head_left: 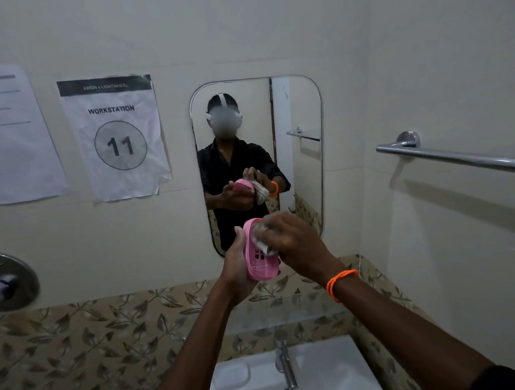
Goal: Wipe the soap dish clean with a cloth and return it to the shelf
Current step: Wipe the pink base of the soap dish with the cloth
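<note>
A: Head view, item one?

B: Pink plastic soap dish (259,260), slotted base, held upright on its long axis in front of the lower edge of the mirror (299,106), above the glass shelf (292,311). It is off the shelf, in the air.

A: Held by what?

B: Left hand (240,269), fingers curled round the dish's back and left rim, thumb side towards the camera.

A: Item two?

B: Cloth (261,240), pale and bunched, pressed into the upper hollow of the dish. Blurred; its full extent cannot be told.

A: And the other hand?

B: Right hand (296,241), fingers closed over the cloth, knuckles up, covering the dish's upper right part. Orange beaded bracelet (340,283) on that wrist.

A: Reflections?

B: The mirror shows a person in a dark shirt wearing a white headset, the same dish and cloth between the hands.

A: Fixtures below?

B: White washbasin (333,375) with a chrome tap (285,366), directly under the shelf. Leaf-patterned tile band (77,344) along the wall behind.

A: Wall items?

B: Paper sign (115,137) reading "WORKSTATION 11", left of the mirror; a second printed sheet (8,133) further left, text unreadable. Chrome wall valve (3,282) at the left edge. Chrome towel rail (460,156) on the right wall.
</note>
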